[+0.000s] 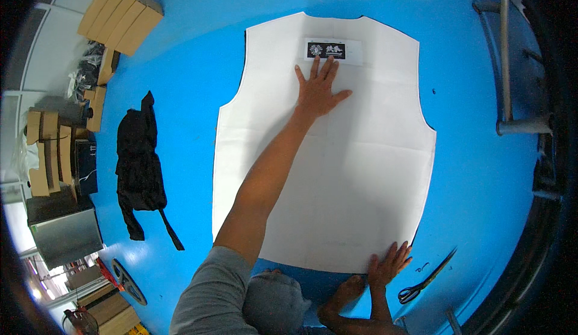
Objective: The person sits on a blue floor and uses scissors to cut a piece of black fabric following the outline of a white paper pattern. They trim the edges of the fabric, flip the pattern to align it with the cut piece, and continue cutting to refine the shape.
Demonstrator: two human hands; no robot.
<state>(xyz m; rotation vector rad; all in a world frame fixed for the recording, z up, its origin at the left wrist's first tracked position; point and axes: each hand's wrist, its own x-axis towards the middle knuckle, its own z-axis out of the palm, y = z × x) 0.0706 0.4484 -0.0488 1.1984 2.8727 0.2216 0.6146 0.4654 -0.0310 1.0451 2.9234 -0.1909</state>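
Our left hand [318,92] lies spread wide, palm down, gripping nothing, fingertips over the lower edge of a black label [326,49] with white emblem and lettering. Our right hand [387,269] is loosely open at the bottom right corner of the white vest-shaped panel [337,184], which lies flat on the blue surface [192,94], neck end pointing away from us, long axis running neck to hem.

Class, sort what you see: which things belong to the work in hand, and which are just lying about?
In the work:
white vest-shaped panel, left hand on it, right hand at its corner
black-and-white label
scissors, probably, lying nearby

Seemingly just lying about:
black cloth item
cardboard boxes
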